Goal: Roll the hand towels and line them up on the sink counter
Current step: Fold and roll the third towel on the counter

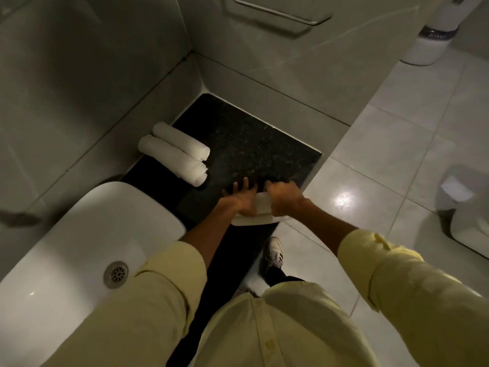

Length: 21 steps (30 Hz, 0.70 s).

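Note:
Two white rolled hand towels [174,154] lie side by side, touching, against the wall on the black speckled counter [254,144]. Near the counter's front edge a third white towel [260,211] lies partly rolled under both hands. My left hand [242,198] presses flat on its left part, fingers spread onto the counter. My right hand [284,198] curls around the rolled part of this towel. The flat tail of the towel shows below the hands, reaching the counter's edge.
A white basin [87,234] with a metal drain [115,274] sits at the left of the counter. Tiled walls close the counter's back and left. A chrome towel bar [280,13] hangs on the wall. A white bin [465,207] stands on the floor at right.

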{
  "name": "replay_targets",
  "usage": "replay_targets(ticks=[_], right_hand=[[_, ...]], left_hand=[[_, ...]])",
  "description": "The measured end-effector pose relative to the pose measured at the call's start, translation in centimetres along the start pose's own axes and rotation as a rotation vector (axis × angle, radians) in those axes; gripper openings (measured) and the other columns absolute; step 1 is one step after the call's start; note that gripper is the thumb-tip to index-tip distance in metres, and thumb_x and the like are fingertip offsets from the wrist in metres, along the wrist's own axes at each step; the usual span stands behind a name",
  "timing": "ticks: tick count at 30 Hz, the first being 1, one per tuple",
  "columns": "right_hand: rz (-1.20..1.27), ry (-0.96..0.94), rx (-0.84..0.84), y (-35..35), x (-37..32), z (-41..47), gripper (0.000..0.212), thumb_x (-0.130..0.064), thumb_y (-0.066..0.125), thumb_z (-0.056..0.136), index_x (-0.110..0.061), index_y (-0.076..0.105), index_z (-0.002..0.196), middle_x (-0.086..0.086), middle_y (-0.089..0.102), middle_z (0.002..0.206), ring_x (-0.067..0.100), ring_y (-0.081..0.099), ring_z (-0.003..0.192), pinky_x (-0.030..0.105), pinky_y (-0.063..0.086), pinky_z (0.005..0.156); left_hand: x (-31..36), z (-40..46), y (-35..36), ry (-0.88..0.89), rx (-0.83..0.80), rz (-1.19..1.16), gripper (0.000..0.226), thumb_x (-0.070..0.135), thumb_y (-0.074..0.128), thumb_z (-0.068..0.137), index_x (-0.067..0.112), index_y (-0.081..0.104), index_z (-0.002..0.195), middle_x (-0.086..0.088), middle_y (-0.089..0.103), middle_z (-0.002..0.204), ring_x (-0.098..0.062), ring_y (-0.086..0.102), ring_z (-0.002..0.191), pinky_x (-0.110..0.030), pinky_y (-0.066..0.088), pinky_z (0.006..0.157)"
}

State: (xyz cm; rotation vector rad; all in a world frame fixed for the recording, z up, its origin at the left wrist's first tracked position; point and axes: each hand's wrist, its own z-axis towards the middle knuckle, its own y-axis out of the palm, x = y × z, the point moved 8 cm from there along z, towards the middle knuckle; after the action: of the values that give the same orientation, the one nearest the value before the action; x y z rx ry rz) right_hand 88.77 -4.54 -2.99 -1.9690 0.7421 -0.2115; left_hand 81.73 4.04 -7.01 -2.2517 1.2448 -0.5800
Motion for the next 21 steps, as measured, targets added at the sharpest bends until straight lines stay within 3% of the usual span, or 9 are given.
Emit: replay_targets(ticks=[5, 8, 10, 14, 21], right_hand=[[-0.056, -0.001, 0.313, 3.2, -0.2, -4.3, 0.061, -0.036, 0.085, 0.064, -0.025, 0.056, 0.117, 0.001, 0.066, 0.118, 0.025, 0.057, 0.105, 0.043, 0.044, 0.094], [-0.046, -0.011, 0.378, 4.3, -0.9, -5.8, 0.055, -0.028, 0.086, 0.061, -0.022, 0.062, 0.110, 0.003, 0.067, 0.115, 0.027, 0.058, 0.098, 0.042, 0.046, 0.087], [-0.037, -0.023, 0.388, 4.6, -1.0, -6.2, 0.054, -0.024, 0.086, 0.061, -0.021, 0.062, 0.109, 0.004, 0.067, 0.115, 0.028, 0.058, 0.095, 0.042, 0.047, 0.084], [-0.032, -0.072, 0.383, 5.0, -0.7, -5.9, 0.052, -0.020, 0.082, 0.063, -0.022, 0.061, 0.111, 0.002, 0.066, 0.117, 0.026, 0.055, 0.092, 0.039, 0.043, 0.080], [0.124, -0.428, 0.359, 3.3, 1.5, -2.3, 0.047, -0.030, 0.070, 0.072, -0.016, 0.054, 0.114, 0.007, 0.059, 0.102, 0.024, 0.053, 0.083, 0.030, 0.042, 0.069]], left_hand=[[1.0, -2.7, 3.0, 0.056, 0.260, 0.062, 0.098, 0.032, 0.068, 0.082, 0.035, 0.002, 0.154, -0.008, -0.001, 0.165, -0.041, 0.003, 0.149, -0.070, 0.010, 0.114], [1.7, -5.1, 4.7, 0.068, 0.436, 0.141, 0.110, 0.039, 0.073, 0.077, 0.032, -0.007, 0.153, -0.010, 0.004, 0.164, -0.039, 0.009, 0.149, -0.067, 0.013, 0.115], [1.9, -5.6, 5.3, 0.100, 0.509, 0.162, 0.111, 0.042, 0.075, 0.073, 0.031, -0.002, 0.153, -0.011, 0.019, 0.160, -0.036, 0.023, 0.146, -0.065, 0.019, 0.114], [1.3, -4.5, 3.8, 0.167, 0.478, 0.188, 0.097, 0.033, 0.079, 0.065, 0.029, 0.022, 0.143, -0.006, 0.051, 0.132, -0.030, 0.052, 0.119, -0.049, 0.040, 0.103], [2.1, -1.0, -0.9, 0.296, 0.443, 0.328, 0.087, 0.027, 0.082, 0.060, 0.024, 0.039, 0.135, -0.006, 0.056, 0.126, -0.029, 0.055, 0.111, -0.047, 0.043, 0.097]])
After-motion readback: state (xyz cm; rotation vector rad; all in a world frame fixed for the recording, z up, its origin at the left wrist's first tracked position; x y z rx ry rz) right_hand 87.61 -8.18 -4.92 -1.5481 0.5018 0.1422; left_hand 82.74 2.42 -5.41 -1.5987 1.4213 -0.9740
